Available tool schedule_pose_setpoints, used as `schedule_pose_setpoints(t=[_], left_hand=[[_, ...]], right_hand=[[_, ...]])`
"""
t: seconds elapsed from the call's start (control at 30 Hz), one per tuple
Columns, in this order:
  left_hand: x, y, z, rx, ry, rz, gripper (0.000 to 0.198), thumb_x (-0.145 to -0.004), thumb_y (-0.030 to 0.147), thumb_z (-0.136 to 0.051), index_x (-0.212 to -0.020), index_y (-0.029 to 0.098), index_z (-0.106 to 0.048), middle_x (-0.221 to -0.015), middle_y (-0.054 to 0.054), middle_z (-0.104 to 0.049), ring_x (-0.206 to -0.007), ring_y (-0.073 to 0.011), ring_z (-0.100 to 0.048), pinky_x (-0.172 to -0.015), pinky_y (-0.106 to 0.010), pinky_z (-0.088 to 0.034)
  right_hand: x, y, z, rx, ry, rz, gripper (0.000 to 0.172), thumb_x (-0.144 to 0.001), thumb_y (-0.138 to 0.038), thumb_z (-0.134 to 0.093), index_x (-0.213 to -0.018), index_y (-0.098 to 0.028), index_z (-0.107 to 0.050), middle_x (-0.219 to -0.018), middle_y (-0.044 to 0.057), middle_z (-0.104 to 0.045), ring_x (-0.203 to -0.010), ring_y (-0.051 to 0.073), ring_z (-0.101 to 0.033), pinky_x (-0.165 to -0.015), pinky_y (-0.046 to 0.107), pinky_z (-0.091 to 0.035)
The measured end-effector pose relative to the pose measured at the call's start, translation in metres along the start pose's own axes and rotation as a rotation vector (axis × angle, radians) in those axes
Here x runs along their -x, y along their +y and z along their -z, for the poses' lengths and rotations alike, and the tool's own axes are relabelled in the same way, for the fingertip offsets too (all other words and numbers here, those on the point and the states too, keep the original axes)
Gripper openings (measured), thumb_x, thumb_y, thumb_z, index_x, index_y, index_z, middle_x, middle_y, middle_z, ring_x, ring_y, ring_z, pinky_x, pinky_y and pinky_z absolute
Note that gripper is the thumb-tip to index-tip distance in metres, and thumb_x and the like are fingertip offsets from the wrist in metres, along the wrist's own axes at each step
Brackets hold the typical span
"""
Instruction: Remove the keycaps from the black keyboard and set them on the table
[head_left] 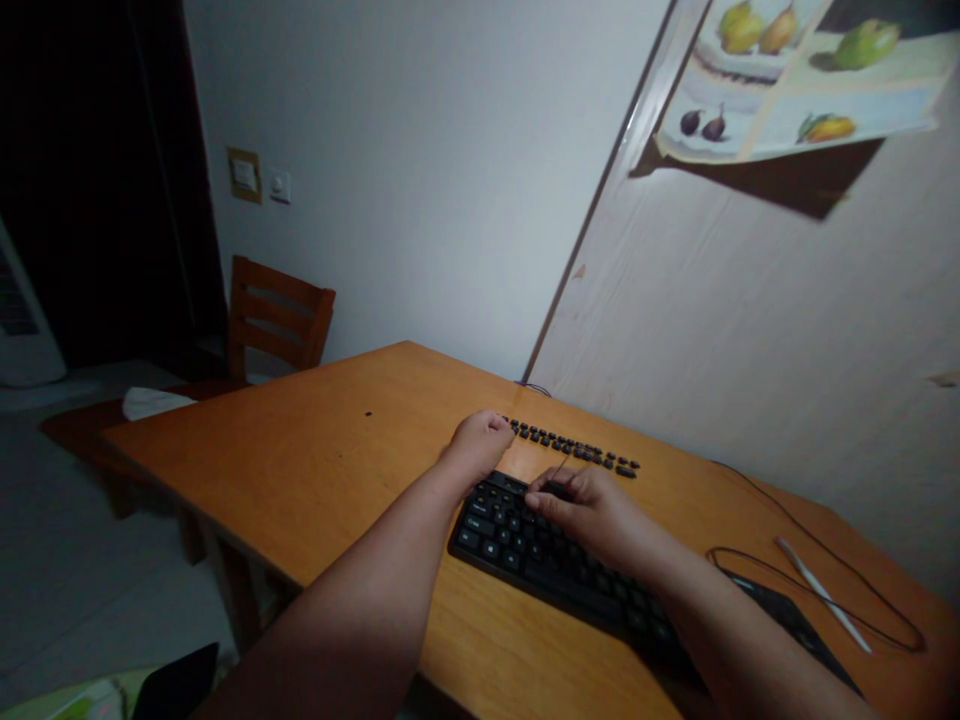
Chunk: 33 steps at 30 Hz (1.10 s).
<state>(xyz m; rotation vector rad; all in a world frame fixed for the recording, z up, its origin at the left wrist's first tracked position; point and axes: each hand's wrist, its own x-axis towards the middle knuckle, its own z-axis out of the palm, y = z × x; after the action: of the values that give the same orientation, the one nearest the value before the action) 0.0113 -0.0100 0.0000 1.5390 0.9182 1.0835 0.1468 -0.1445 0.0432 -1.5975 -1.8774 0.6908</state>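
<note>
One black keyboard (525,565) on one wooden table (405,400), near edge side, below and between the two hands; long axis slants from upper left down to lower right, bottom key row toward the person, far edge toward the wall. Two rows of loose keycaps (577,444) behind it, roughly parallel to its long axis; too small for a sure count. One more small black piece (368,414) alone on the table, well apart to the left. Left hand (480,442) at the left end of the keycap rows, fingers curled in; cannot tell if they grip anything. Right hand (583,502) over the keyboard's far part, thumb and fingers pinched on one thin wire-like piece (560,467) that sticks up, tilted. Right side of table: one dark flat object (795,622), partly behind the right forearm, one white pen-like stick (825,597) lying aslant, one looped cable (904,643). One wooden chair (281,312) past the left end, one white cloth (154,402) on its seat. Two wall switches (244,175), side by side. One fruit picture sheet (795,95) on the wall, four panels.
</note>
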Motion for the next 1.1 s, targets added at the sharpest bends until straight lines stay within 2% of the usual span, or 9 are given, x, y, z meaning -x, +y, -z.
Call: schedule_pose_setpoints(t=[0.3,0.5,0.67,0.83,0.97,1.1], left_hand=[[-0.001,-0.004,-0.003,-0.077,-0.041,-0.040,0.015,-0.073,0.028,-0.055,-0.080,0.016,-0.061,-0.066,-0.001,-0.059,-0.058,-0.0115,-0.052,-0.050,-0.021,-0.036],[0.004,0.002,-0.004,-0.065,-0.100,-0.051,0.015,-0.073,0.027,-0.054,-0.082,0.016,-0.060,-0.071,-0.002,-0.062,-0.060,-0.0114,-0.054,-0.052,-0.020,-0.037],[0.009,0.008,-0.006,-0.061,-0.166,-0.039,0.013,-0.072,0.025,-0.055,-0.080,0.016,-0.058,-0.071,-0.001,-0.062,-0.059,-0.0103,-0.053,-0.054,-0.020,-0.038],[0.010,0.008,-0.006,-0.083,-0.205,-0.046,0.013,-0.071,0.024,-0.055,-0.080,0.015,-0.059,-0.071,-0.001,-0.062,-0.060,-0.0109,-0.054,-0.053,-0.020,-0.037],[0.014,0.015,-0.005,-0.067,-0.236,-0.058,0.014,-0.070,0.021,-0.057,-0.082,0.015,-0.061,-0.069,0.000,-0.060,-0.060,-0.0107,-0.053,-0.053,-0.020,-0.037],[0.022,0.024,-0.006,0.009,-0.426,-0.068,0.020,-0.071,0.020,-0.056,-0.088,0.013,-0.064,-0.067,0.000,-0.060,-0.058,-0.0099,-0.052,-0.053,-0.020,-0.037]], right_hand=[[-0.003,0.005,-0.019,0.022,0.052,-0.030,0.022,-0.088,-0.037,-0.054,-0.077,-0.019,-0.059,-0.058,-0.004,-0.049,-0.051,0.009,-0.045,-0.047,0.021,-0.032],[-0.002,0.008,-0.027,-0.179,0.112,-0.206,0.024,-0.084,-0.041,-0.056,-0.076,-0.018,-0.055,-0.055,-0.005,-0.046,-0.043,0.009,-0.043,-0.041,0.020,-0.033],[-0.002,0.006,-0.031,-0.301,0.199,-0.278,0.024,-0.081,-0.040,-0.057,-0.072,-0.018,-0.052,-0.051,-0.006,-0.046,-0.041,0.009,-0.042,-0.038,0.019,-0.031],[0.000,0.010,-0.025,-0.443,0.315,-0.292,0.026,-0.080,-0.043,-0.058,-0.072,-0.019,-0.051,-0.051,-0.005,-0.047,-0.040,0.009,-0.041,-0.036,0.020,-0.028],[0.002,0.009,-0.017,-0.456,0.402,-0.241,0.029,-0.080,-0.047,-0.060,-0.074,-0.019,-0.053,-0.055,-0.003,-0.051,-0.042,0.011,-0.044,-0.039,0.022,-0.034],[0.002,0.007,-0.012,-0.373,0.524,-0.122,0.032,-0.081,-0.051,-0.059,-0.077,-0.019,-0.057,-0.061,0.000,-0.056,-0.048,0.013,-0.049,-0.045,0.024,-0.040]])
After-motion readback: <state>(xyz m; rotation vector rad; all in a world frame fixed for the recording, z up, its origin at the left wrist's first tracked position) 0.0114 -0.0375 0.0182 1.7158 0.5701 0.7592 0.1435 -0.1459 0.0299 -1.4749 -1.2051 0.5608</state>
